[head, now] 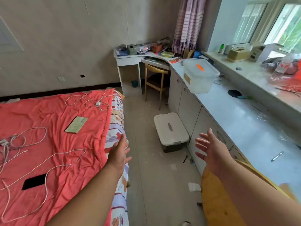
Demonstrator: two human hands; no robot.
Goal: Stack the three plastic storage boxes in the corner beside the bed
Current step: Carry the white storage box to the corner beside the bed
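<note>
A storage box with a white lid [171, 130] and dark body stands on the floor against the cabinets. A clear plastic box with an orange handle [199, 75] rests on the counter above and beyond it. A third box is not in sight. My left hand [119, 152] reaches forward over the bed's edge, fingers apart, holding nothing. My right hand [211, 149] is held out open, palm facing left, just right of and nearer than the floor box. Both hands are apart from the boxes.
A bed with a red cover [48, 144] fills the left, with cables, a phone and a board on it. A long counter [244, 128] runs along the right under the window. A wooden chair [156, 82] stands at the cluttered corner desk. A yellow chair back [216, 201] is near my right arm.
</note>
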